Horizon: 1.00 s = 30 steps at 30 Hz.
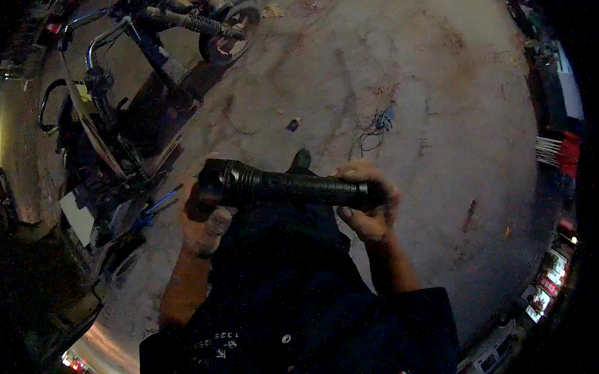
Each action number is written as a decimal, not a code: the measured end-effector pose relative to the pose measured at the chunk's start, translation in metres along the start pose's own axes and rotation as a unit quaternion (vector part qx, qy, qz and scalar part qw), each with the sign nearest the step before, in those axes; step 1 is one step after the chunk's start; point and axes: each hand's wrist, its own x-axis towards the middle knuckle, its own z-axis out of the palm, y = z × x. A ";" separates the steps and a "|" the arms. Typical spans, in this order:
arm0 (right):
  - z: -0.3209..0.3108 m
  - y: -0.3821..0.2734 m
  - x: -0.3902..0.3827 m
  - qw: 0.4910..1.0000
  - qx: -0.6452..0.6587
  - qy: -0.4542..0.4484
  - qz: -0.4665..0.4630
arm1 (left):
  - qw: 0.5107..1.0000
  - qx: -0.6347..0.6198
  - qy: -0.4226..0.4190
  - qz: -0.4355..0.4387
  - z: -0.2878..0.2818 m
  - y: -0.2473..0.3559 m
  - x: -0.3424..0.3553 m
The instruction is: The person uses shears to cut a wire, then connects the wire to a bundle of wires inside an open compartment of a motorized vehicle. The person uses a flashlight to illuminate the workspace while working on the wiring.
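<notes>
Outdoors, a bare concrete ground (pixel 435 93) is seen, stained and cracked, lit dimly as at night. At the upper left a motorcycle (pixel 118 95) is parked, its handlebar and frame bent by the lens; much of its lower part is lost in shadow. A tangle of thin wires (pixel 374 130) and a small dark scrap (pixel 292 125) are left lying on the ground, well apart from the motorcycle. Along the right rim some lit shopfronts (pixel 548 288) are cut off and too small to be made out. No containers are shown.

A long black flashlight (pixel 286 186) is held level in front of the body, above the dark trousers. Its tail end is wrapped by the closed fingers of the right hand (pixel 368 202). The wide head end is supported by the left hand (pixel 206 220), curled beneath it; how firmly it is clasped cannot be told, since the fingers are hidden behind the flashlight. One shoe tip (pixel 302 159) is visible just above the flashlight.
</notes>
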 end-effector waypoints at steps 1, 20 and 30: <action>-0.012 -0.001 0.007 1.000 0.013 -0.016 -0.003 | 1.000 -0.005 0.020 0.020 0.017 0.001 0.001; -0.082 -0.005 0.044 0.994 0.082 -0.067 -0.020 | 0.971 0.175 0.060 0.153 0.082 0.057 0.024; -0.077 -0.007 0.038 0.992 0.098 -0.075 -0.023 | 0.964 0.171 0.044 0.200 0.077 0.065 0.017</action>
